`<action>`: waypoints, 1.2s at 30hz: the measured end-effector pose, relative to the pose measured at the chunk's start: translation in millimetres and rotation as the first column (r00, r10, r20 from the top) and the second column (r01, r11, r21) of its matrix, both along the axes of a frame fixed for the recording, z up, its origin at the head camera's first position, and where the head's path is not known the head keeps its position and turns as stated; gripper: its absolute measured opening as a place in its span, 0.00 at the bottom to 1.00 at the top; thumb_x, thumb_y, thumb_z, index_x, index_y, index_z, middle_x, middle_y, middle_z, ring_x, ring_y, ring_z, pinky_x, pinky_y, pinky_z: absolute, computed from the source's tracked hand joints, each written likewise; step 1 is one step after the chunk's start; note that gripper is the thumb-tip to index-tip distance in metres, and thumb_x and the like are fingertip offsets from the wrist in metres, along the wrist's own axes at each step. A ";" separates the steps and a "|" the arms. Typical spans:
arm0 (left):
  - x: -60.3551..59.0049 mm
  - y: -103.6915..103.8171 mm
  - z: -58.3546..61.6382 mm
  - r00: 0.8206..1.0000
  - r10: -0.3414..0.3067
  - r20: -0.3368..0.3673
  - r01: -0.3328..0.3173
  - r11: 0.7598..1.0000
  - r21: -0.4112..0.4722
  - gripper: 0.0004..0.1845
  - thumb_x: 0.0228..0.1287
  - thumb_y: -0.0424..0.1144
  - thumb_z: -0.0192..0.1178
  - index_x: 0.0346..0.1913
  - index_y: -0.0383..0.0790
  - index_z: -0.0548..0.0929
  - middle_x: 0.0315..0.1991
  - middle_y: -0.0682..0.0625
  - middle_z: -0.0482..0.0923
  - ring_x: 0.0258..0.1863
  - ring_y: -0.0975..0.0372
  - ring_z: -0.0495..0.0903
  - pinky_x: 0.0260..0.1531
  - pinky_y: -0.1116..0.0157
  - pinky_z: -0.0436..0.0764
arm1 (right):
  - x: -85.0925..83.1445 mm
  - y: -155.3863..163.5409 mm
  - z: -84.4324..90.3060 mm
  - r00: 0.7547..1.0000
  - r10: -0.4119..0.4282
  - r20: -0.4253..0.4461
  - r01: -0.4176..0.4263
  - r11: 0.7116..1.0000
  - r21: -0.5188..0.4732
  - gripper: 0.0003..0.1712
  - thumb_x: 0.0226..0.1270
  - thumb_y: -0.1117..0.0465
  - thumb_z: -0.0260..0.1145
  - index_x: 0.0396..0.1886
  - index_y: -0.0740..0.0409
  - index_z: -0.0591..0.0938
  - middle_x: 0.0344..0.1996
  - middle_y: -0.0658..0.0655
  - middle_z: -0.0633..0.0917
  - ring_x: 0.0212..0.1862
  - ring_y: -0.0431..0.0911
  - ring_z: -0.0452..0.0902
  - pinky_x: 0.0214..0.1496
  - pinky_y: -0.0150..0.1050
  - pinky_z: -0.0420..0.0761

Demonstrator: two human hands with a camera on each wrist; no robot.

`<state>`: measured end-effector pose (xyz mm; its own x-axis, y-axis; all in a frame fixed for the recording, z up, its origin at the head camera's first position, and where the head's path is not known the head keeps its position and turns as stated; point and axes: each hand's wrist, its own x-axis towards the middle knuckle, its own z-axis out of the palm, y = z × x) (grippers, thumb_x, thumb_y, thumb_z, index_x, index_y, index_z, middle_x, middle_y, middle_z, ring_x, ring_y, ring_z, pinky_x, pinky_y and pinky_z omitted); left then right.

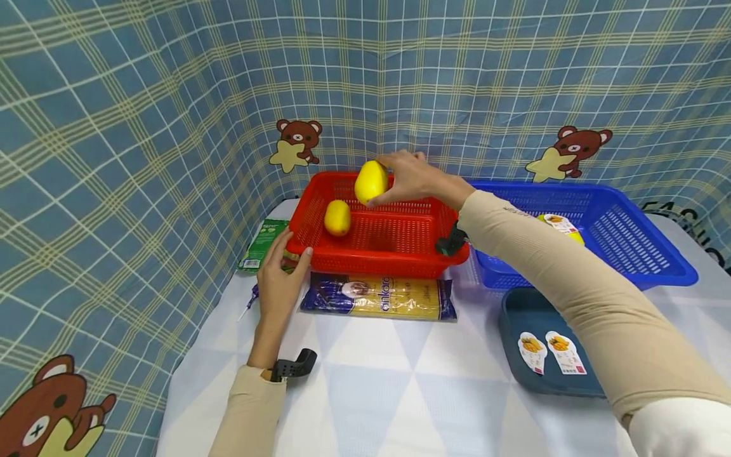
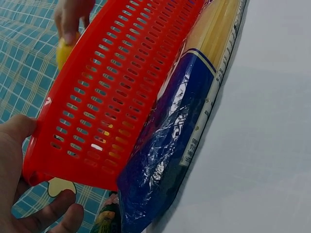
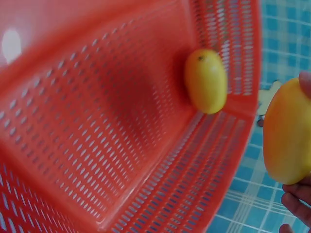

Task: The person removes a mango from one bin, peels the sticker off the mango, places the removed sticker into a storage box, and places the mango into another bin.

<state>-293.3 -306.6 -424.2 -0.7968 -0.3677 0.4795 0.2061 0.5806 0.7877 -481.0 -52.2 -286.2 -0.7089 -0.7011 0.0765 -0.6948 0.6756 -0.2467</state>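
Above the back of the red basket [image 1: 374, 263], my right hand [image 1: 408, 178] pinches a yellow mango [image 1: 370, 183] between thumb and fingers. A second mango [image 1: 337, 218] lies on the basket floor toward its left side, also visible as a whole mango [image 3: 206, 81] in the right wrist view. My left hand [image 1: 281, 276] rests at the basket's front left corner with fingers extended. The left wrist view shows the left thumb [image 2: 19, 127] touching the red rim, with the other fingers below the corner.
A pasta packet [image 1: 377, 297] lies along the basket's front. On the right stands a blue basket [image 1: 639, 254] holding a labelled yellow item [image 1: 562, 225]. In front, a dark tray [image 1: 514, 311] holds two mango-picture stickers [image 1: 565, 352]. A green packet [image 1: 265, 244] lies left.
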 end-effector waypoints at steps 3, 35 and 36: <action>-0.7 0.2 1.2 1.000 0.013 0.006 -0.013 1.000 -0.007 0.31 0.67 0.50 0.66 0.69 0.43 0.75 0.71 0.55 0.69 0.46 0.50 0.81 0.49 0.52 0.81 | -10.2 -6.9 -6.2 1.000 0.022 -0.001 -0.021 0.999 0.042 0.61 0.51 0.27 0.70 0.77 0.58 0.62 0.75 0.59 0.64 0.73 0.58 0.54 0.63 0.60 0.55; -0.2 -2.0 -0.4 1.000 0.012 0.025 -0.011 1.000 -0.028 0.32 0.68 0.52 0.65 0.71 0.45 0.73 0.72 0.55 0.68 0.63 0.55 0.74 0.54 0.55 0.81 | -33.9 -36.7 -89.1 0.974 0.021 0.227 -0.058 0.986 0.159 0.61 0.57 0.36 0.73 0.78 0.62 0.57 0.72 0.63 0.66 0.71 0.58 0.55 0.68 0.60 0.57; -0.4 -2.7 -0.1 1.000 0.013 0.026 -0.012 1.000 -0.027 0.32 0.68 0.52 0.65 0.71 0.45 0.73 0.72 0.55 0.67 0.63 0.55 0.74 0.53 0.55 0.81 | -34.3 -38.2 -89.6 0.972 0.021 0.234 -0.056 0.988 0.144 0.60 0.57 0.37 0.74 0.78 0.62 0.57 0.72 0.62 0.67 0.70 0.58 0.56 0.68 0.60 0.58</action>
